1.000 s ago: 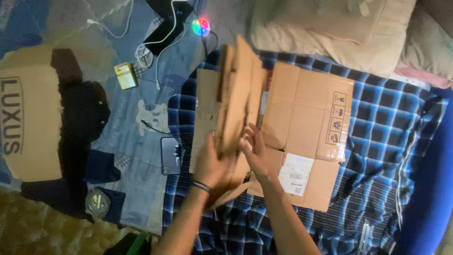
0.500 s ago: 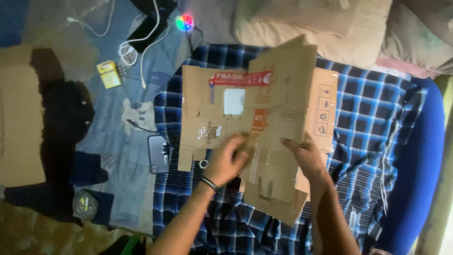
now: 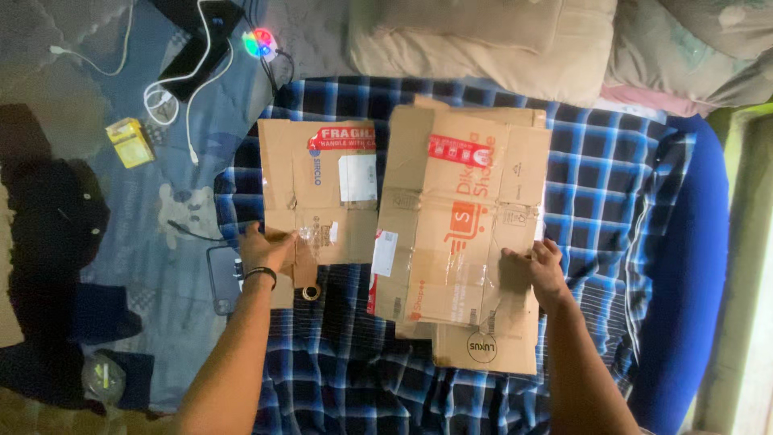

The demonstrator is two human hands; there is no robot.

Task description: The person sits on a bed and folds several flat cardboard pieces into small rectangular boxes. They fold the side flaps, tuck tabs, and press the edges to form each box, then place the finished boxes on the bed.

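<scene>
Now flat, no longer raised – big cardboard sheet (image 3: 460,217) pinned by right hand (image 3: 541,272) mid-bed; left hand (image 3: 266,250) pinching smaller cardboard sheet (image 3: 318,189) – near blanket's (image 3: 612,185) left edge.

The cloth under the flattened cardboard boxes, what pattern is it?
The cloth is a blue, black and white check, seen best in the head view.

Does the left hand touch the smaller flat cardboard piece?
Touching. The head view shows the left hand gripping the lower left corner of the smaller cardboard piece.
</scene>
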